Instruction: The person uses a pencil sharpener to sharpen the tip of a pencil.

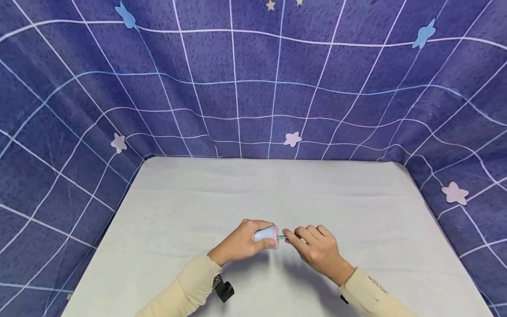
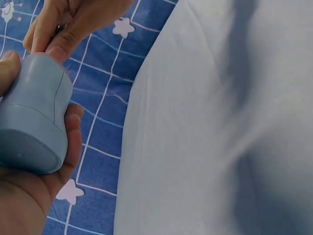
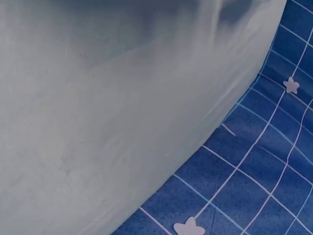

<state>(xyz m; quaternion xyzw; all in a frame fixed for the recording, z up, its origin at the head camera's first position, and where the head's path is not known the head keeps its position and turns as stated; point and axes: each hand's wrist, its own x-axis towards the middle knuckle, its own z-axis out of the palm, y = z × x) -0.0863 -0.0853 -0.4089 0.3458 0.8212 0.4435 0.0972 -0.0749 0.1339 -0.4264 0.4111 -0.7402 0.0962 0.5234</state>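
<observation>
Nearest to the camera are two cream sleeves point(image 1: 186, 286), and a black device point(image 1: 223, 288) sits at the left cuff. The left hand point(image 1: 242, 241) has its fingers closed around a pale blue body with pink end point(image 1: 263, 234). This body is held above the white counter point(image 1: 206, 185), about midway between its left and right edges and well apart from the back edge. The right hand point(image 1: 317, 247) pinches a thin green stick point(image 1: 281, 237), which meets the pink end. Behind the counter hangs a blue gridded curtain point(image 1: 253, 99).
</observation>
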